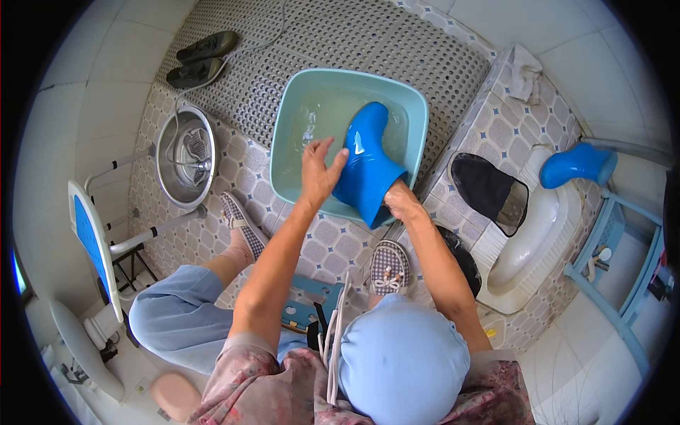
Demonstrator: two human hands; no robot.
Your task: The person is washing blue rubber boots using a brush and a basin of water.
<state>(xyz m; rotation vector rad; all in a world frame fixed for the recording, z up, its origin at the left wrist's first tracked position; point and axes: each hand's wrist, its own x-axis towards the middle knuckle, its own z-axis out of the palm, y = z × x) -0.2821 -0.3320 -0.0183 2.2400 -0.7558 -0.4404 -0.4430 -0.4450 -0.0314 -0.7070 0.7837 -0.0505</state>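
Observation:
A shiny blue rain boot [368, 159] lies tilted over a light teal plastic basin [278, 134] with water in it. Its toe points away from me and its open top faces me. My right hand [402, 201] grips the boot at the rim of its shaft, the fingers hidden inside the opening. Beside the boot's left side is my left hand [320, 172], fingers spread, thumb close to the blue surface; whether it touches I cannot tell. A matching blue boot [577, 166] rests at the far right, by the light blue rack.
A steel bowl [164, 166] with a shower head [202, 165] stands left. Dark shoes [205, 46] lie on the perforated mat [326, 35]. Right are a black shoe-shaped item [485, 185], a squat toilet [528, 244] and the rack [602, 304]. A folding seat [95, 241] stands left.

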